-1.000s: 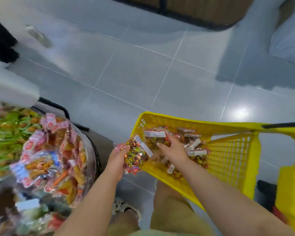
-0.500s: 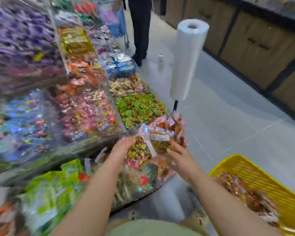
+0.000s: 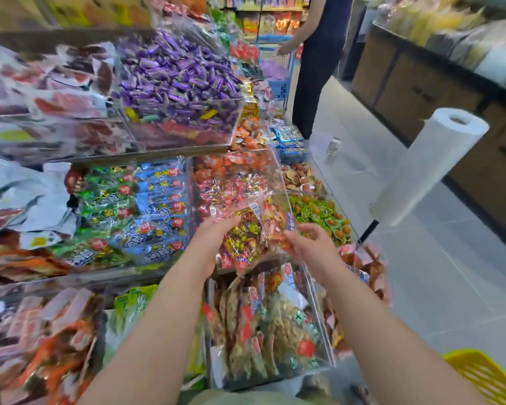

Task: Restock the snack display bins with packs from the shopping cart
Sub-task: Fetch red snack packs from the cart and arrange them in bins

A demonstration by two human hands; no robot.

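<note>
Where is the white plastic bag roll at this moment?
In the head view, the white plastic bag roll stands tilted on a dark pole at the right, over the aisle floor, just right of the bin of green snack packs.

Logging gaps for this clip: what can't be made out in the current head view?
- Yellow cart: cut off by the bottom-right edge, contents unseen.
- Left bins: motion blur, labels unreadable.
- Pack in left hand: print too small.
- Right hand: grip unclear, clear wrappers overlap.
</note>
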